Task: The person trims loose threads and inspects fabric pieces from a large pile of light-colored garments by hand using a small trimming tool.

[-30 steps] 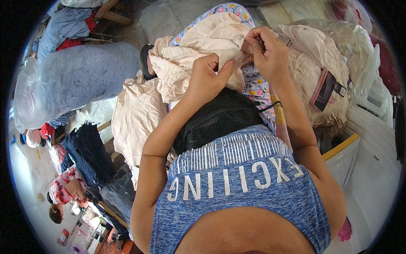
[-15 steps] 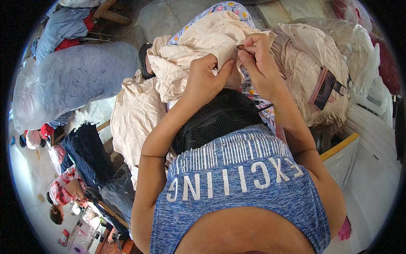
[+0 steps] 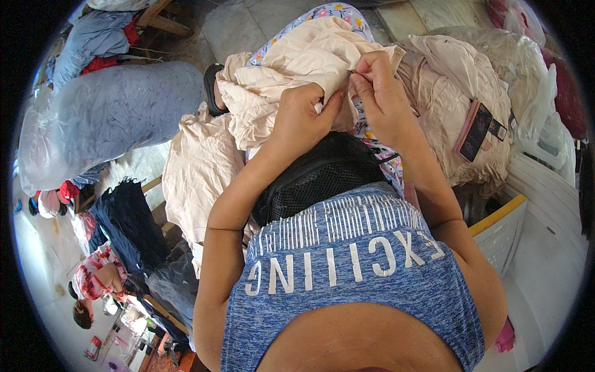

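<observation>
A cream cloth garment [image 3: 291,65] lies bunched over my lap and knees, on flower-print fabric [image 3: 273,48]. My left hand [image 3: 305,111] pinches the garment's near edge between thumb and fingers. Close beside it, my right hand [image 3: 378,93] is closed, thumb against forefinger, at the same edge. A tiny dark bit shows at the right fingertips, too small to name. Below my hands a black mesh bag [image 3: 322,177] rests on my lap. More cream cloth [image 3: 201,173] hangs down at the left.
To the right, a pile of beige garments [image 3: 446,93] bears a phone [image 3: 476,131] in a pink case. Clear plastic bags [image 3: 545,124] stand beyond it. A large plastic-wrapped bundle [image 3: 118,118] lies at the left. At the far lower left a person [image 3: 99,276] sits near a table.
My hands have shifted only slightly at the garment's edge; the left thumb has lifted a little. Both keep their hold on the cloth area. The rest looks the same.
</observation>
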A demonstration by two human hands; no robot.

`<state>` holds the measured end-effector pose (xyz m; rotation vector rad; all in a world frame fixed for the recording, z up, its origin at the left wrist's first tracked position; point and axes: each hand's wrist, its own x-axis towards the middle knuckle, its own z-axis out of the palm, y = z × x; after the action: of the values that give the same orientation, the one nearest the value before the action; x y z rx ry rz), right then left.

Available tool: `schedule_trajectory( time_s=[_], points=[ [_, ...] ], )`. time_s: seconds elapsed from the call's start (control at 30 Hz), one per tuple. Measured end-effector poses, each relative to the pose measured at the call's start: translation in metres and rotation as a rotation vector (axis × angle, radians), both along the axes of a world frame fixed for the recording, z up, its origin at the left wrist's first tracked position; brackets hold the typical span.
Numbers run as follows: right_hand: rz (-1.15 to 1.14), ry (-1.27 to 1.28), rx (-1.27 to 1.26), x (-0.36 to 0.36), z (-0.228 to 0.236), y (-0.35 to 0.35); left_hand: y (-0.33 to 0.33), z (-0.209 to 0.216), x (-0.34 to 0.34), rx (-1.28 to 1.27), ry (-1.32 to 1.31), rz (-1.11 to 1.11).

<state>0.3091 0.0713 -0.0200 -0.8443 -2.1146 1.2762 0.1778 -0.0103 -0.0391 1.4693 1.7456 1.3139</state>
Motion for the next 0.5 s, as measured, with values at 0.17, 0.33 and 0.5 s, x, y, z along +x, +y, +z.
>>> schedule_trajectory(
  time_s=[0.17,0.33,0.5],
  points=[
    [-0.005,0.198,-0.031,0.001,-0.012,0.001,-0.001,-0.001,-0.002,-0.056,-0.157,-0.011],
    [-0.118,0.064,-0.061,0.01,0.003,0.005,-0.001,0.002,-0.006,-0.142,-0.723,-0.028],
    [-0.111,0.035,0.07,0.004,0.002,0.003,0.0,0.003,-0.005,-0.129,-0.812,0.018]
  ],
)
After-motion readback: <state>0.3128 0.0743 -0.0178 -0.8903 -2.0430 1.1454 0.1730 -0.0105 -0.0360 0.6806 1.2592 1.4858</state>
